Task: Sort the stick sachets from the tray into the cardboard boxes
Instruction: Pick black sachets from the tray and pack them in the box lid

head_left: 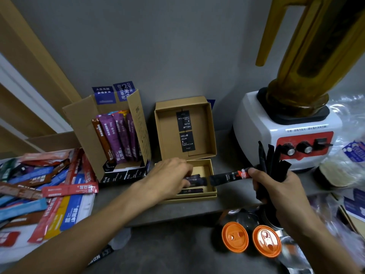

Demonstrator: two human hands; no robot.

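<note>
Grey tabletop (227, 202) runs along a plain grey wall (158, 46). Near the middle, the left hand (169, 175) reaches palm-down into the small cardboard box (210, 194). Its bent fingers cover the dark sachets (197, 180) lying flat inside, and whether it pinches one cannot be told. Just right of the box, the right hand (276, 186) clasps a bundle of black sachets (270, 161) that fan upward. Its thumb and forefinger hold out one black-and-red sachet (229, 177), whose left end reaches the box's right rim. The box's lid (167, 135) stands open on the far side. Left of it, a taller cardboard box (83, 135) holds purple and brown sachets (118, 135) standing on end. At the left edge, the tray (19, 254) is heaped with red, blue and brown sachets (39, 184). A white blender (276, 135) stands at the right, and two orange lids (235, 237) show nearest, right of centre.
</note>
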